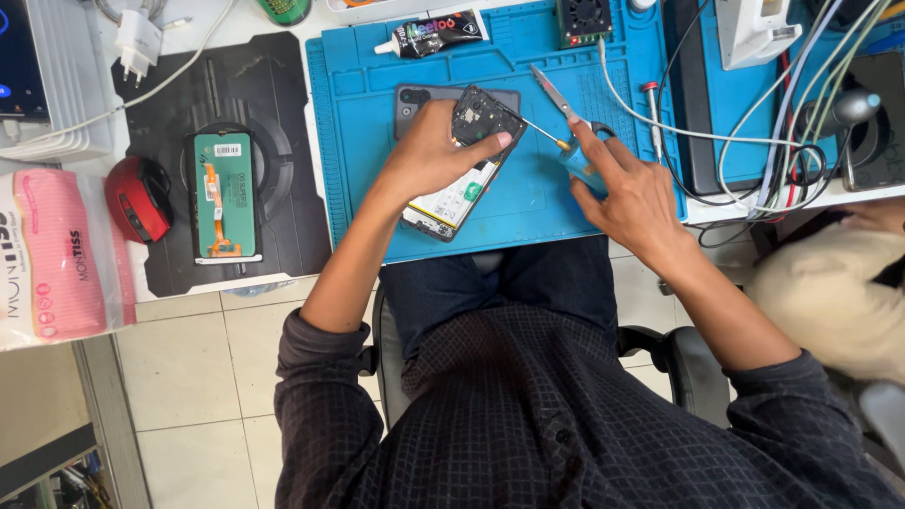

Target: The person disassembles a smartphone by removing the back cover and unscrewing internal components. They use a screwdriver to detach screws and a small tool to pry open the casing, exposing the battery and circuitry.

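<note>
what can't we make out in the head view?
- Screwdriver tip: too small to tell whether it touches the opened phone.
- Screwdriver handle: mostly covered by the right hand.
- Phone's middle: hidden under the left hand.
- Grey back cover: lower part behind the hand and phone.
- White device: cut off by the top edge.
- Cable ends: lost in the tangle at right.
</note>
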